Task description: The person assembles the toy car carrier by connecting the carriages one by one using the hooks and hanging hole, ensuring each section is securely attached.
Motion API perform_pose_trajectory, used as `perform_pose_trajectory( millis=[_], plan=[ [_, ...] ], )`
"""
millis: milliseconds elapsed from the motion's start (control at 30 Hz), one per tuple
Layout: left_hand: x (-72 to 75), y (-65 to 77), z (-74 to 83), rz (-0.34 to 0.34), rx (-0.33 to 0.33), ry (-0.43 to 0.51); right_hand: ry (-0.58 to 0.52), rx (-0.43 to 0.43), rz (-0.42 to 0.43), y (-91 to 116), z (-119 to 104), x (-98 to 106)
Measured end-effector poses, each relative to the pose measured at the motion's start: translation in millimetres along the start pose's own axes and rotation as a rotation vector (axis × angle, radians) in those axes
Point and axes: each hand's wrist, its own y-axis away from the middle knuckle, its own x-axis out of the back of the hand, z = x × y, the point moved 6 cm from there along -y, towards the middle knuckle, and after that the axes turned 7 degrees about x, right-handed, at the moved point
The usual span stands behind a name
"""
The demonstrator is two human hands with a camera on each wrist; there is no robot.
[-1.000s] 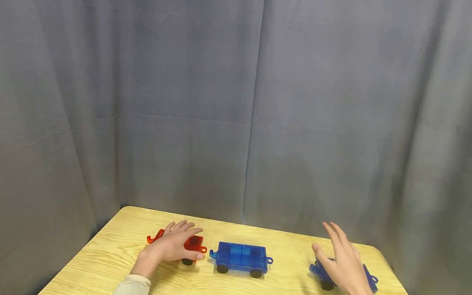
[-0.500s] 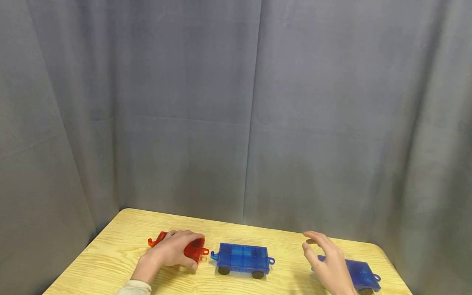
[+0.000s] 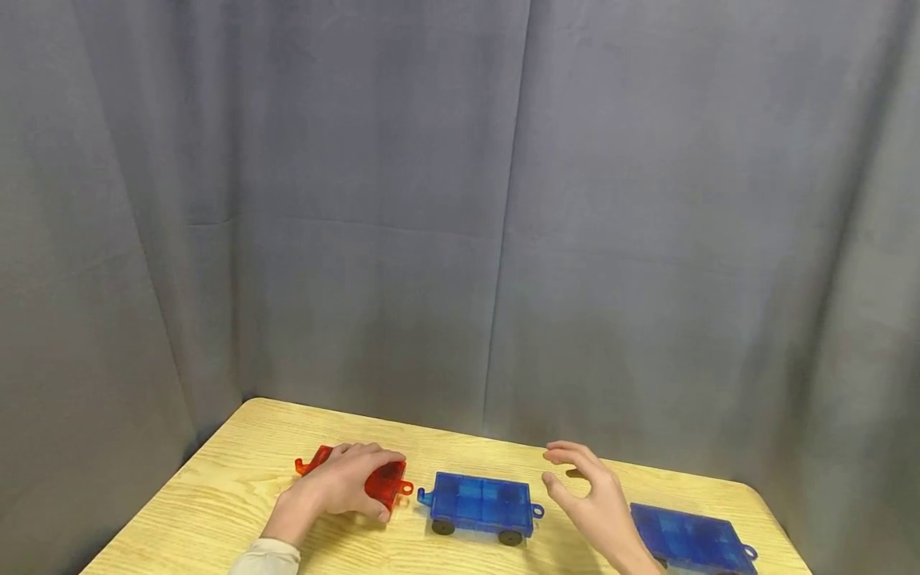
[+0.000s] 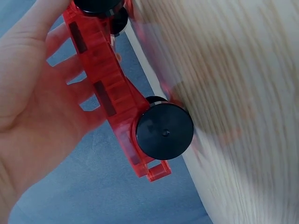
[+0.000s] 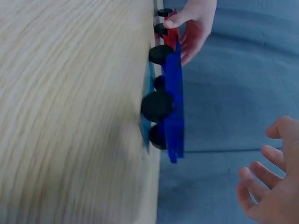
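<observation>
One blue wagon stood at the near right of one wooden table, its wheels only partly in the head view. Just left of it hung the person's right hand, released, its thumb and fingers loosely curved with nothing between them. One pale sleeve showed at the near left, on the left arm. The left hand was grasping the only red wagon, left of the table's middle, with the thumb toward the near side and the fingers reaching over toward the far side. That made three wagons, two blue and one red. The second blue wagon stood between the two hands, well apart from the first, and four black wheels could be counted beneath it from the right wrist. One hook at its left end lay just beside one ring at the red wagon's right end, the two apart. Farthest off, beyond the table's far edge, hung grey curtain cloth, with folds to left and right.
</observation>
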Motion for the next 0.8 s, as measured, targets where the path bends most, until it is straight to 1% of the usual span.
perform_pose_trajectory(
  millis=[67, 133, 233, 400, 467, 633, 700, 800],
  plan=[
    [-0.9, -0.7, 1.1, -0.002, 0.007, 0.0, -0.047, -0.023, -0.029, -2, 3, -7],
    [-0.8, -1.4, 3.0, 0.001, 0.007, -0.004, -0.07, -0.048, -0.067, -4, 8, -14],
    [1.3, -1.7, 5.8, 0.004, 0.0, -0.013, -0.095, -0.07, -0.151, -4, 13, -27],
    [6.1, -0.5, 8.6, 0.002, -0.012, -0.03, -0.077, -0.036, -0.341, -2, 15, -46],
    [7.2, 0.3, 9.0, 0.001, -0.014, -0.034, -0.061, -0.015, -0.395, 0, 14, -50],
    [8.1, 2.2, 7.8, 0.006, -0.005, -0.041, -0.036, 0.017, -0.463, 3, 14, -59],
    [8.5, 2.6, 7.7, 0.007, 0.003, -0.044, -0.023, 0.036, -0.479, 4, 15, -63],
    [9.9, 3.1, 10.4, 0.011, -0.001, -0.051, -0.008, 0.06, -0.491, 6, 16, -68]
  ],
)
